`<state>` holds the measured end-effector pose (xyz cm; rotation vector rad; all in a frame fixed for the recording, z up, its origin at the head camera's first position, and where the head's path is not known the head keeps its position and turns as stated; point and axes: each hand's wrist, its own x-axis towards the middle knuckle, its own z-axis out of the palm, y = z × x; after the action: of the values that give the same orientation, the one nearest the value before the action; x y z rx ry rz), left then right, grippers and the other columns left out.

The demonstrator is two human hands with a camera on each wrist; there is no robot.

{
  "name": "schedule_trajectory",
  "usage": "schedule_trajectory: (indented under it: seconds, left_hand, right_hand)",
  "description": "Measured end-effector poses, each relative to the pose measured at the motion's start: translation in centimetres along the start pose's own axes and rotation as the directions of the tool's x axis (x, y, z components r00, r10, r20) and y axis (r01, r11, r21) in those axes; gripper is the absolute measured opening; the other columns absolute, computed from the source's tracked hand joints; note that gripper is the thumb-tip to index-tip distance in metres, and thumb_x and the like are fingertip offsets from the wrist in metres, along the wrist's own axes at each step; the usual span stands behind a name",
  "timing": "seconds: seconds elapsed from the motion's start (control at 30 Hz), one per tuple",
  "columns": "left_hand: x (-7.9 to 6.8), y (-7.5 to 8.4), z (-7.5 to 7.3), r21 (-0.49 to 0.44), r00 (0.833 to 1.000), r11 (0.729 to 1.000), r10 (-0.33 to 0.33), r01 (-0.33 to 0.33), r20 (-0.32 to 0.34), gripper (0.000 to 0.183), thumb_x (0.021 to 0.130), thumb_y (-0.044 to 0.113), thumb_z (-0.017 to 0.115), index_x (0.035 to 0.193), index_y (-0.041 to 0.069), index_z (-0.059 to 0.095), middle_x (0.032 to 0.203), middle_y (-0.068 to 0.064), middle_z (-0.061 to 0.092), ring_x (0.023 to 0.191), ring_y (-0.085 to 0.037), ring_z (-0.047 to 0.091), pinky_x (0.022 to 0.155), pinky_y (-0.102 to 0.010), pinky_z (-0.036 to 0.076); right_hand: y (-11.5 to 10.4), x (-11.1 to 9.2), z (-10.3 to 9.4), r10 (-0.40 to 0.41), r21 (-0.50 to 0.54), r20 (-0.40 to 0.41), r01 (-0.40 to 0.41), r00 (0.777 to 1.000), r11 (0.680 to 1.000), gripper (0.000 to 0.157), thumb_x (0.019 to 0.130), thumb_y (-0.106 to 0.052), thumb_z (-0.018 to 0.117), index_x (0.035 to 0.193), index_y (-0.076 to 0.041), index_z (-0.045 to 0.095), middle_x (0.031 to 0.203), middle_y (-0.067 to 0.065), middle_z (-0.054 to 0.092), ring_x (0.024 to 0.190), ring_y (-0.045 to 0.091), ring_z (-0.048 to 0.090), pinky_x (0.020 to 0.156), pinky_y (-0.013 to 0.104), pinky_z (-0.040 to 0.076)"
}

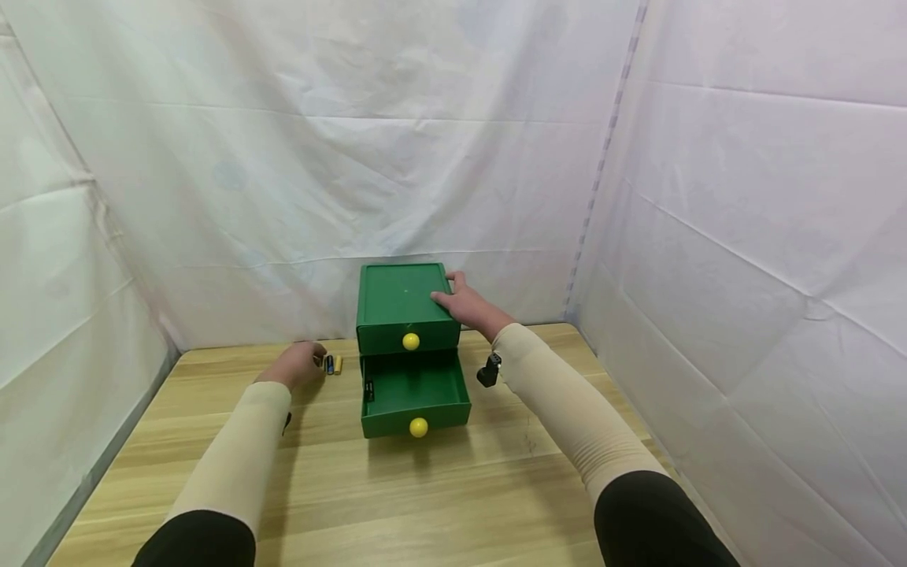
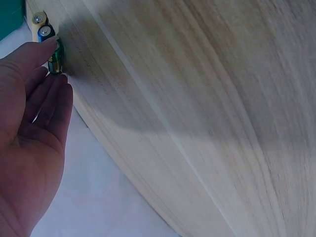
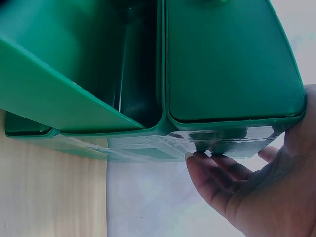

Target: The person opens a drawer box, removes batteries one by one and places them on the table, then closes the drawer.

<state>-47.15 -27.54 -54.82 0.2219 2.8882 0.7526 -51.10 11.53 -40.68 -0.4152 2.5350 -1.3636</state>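
A green drawer cabinet [image 1: 404, 293] stands at the back of the wooden table. Its upper drawer [image 1: 386, 340] is closed, while the lower drawer [image 1: 414, 398] is pulled out; each has a round yellow knob. My right hand [image 1: 471, 305] grips the cabinet's upper right edge, thumb on top and fingers against the side wall [image 3: 227, 140]. Left of the cabinet, my left hand [image 1: 299, 364] pinches a green battery [image 2: 56, 58] between thumb and fingertips. Beside it stand a blue battery [image 2: 46, 32] and a yellowish battery [image 1: 338, 365].
A small black object [image 1: 369, 391] lies along the left wall inside the lower drawer; its kind is too small to tell. White curtains [image 1: 312, 157] hang behind the table [image 1: 340, 504] and at both sides.
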Motion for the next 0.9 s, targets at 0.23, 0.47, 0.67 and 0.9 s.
schedule_trajectory:
  seconds: [0.23,0.47,0.67,0.9]
  left_hand:
    - [-0.2,0.0,-0.3,0.010,0.998,0.998,0.063,-0.063,-0.027,0.051,0.090,0.005,0.072,0.136,-0.009,0.055,0.130,-0.027,0.060,0.120,-0.045,0.057,0.099,-0.057,0.047]
    - [-1.5,-0.2,-1.1,-0.010,0.995,0.998,0.054,-0.055,-0.082,0.047,0.096,0.011,0.064,0.138,-0.007,0.053,0.137,-0.029,0.054,0.123,-0.049,0.052,0.099,-0.062,0.044]
    - [-2.2,2.1,-3.9,0.005,0.966,0.996,0.085,-0.087,-0.244,0.039,0.101,0.020,0.058,0.131,-0.004,0.056,0.130,-0.026,0.058,0.120,-0.044,0.055,0.096,-0.060,0.046]
    - [-2.5,4.7,-6.2,0.015,0.943,0.989,0.146,-0.149,-0.299,0.034,0.103,0.025,0.057,0.125,0.001,0.062,0.121,-0.019,0.064,0.110,-0.037,0.061,0.090,-0.057,0.050]
  right_hand:
    - [-0.1,0.0,-0.1,-0.007,0.009,-0.003,0.007,1.000,1.000,0.078,0.104,-0.046,0.053,0.160,-0.018,0.008,0.150,0.022,0.041,0.130,0.034,0.052,0.104,0.052,0.045]
    - [-0.4,-0.4,0.4,-0.004,0.009,0.018,0.004,1.000,1.000,0.077,0.104,-0.046,0.053,0.160,-0.019,0.007,0.153,0.020,0.038,0.133,0.033,0.048,0.106,0.053,0.042]
    - [-0.5,-0.5,0.3,-0.022,-0.009,0.013,0.022,1.000,1.000,0.077,0.105,-0.045,0.052,0.160,-0.018,0.006,0.153,0.021,0.037,0.133,0.034,0.048,0.106,0.052,0.042]
    - [0.0,-0.1,-0.1,-0.027,-0.018,-0.004,0.027,1.000,0.999,0.077,0.104,-0.046,0.052,0.160,-0.017,0.007,0.154,0.021,0.038,0.134,0.034,0.047,0.106,0.053,0.042]
